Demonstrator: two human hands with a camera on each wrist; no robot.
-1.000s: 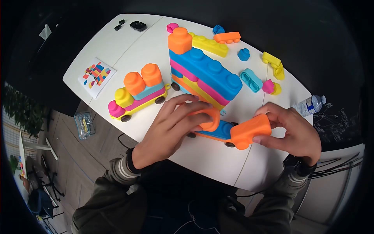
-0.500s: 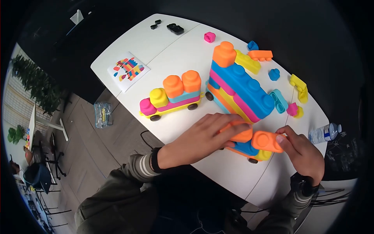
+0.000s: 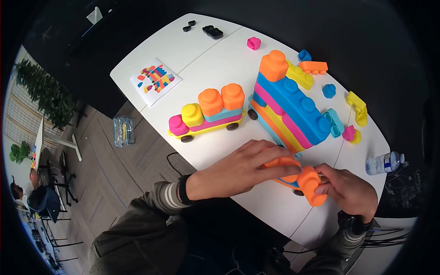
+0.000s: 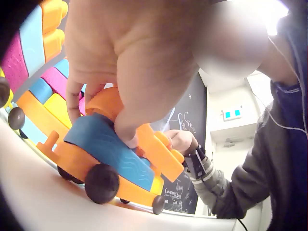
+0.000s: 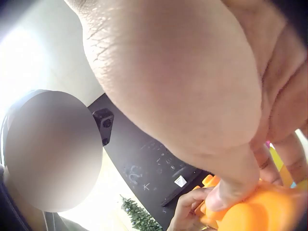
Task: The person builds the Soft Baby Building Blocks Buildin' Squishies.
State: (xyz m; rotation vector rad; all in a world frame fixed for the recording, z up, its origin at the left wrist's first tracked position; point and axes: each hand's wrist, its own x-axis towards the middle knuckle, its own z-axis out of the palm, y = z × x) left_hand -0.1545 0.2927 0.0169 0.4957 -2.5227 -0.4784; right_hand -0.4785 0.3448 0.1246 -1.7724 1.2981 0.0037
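Note:
My left hand (image 3: 240,169) grips an orange block (image 4: 103,102) on top of a small toy car, its thumb and fingers on opposite sides. Under that block, a blue sloped block (image 4: 103,144) sits on the car's orange wheeled base (image 4: 79,161). A bit of yellow shows at the car's end, by the small wheel. My right hand (image 3: 350,190) pinches a second orange block (image 3: 311,185), with rounded studs, between thumb and fingers. This block is tilted at the car's right end and overlaps it in the head view.
Behind the car stands a tall wheeled stack (image 3: 293,112) of coloured blocks. To the left is a yellow wheeled wagon (image 3: 206,126) carrying blocks. Loose pieces, including a teal block (image 3: 333,123), lie at the back right. A water bottle (image 3: 382,163) lies at the right edge; a picture sheet (image 3: 156,82) lies far left.
The right hand has turned its orange block, which showed its studs half a second ago and now stands tilted over the car's yellow end. The left hand keeps its grip; the head view has shifted.

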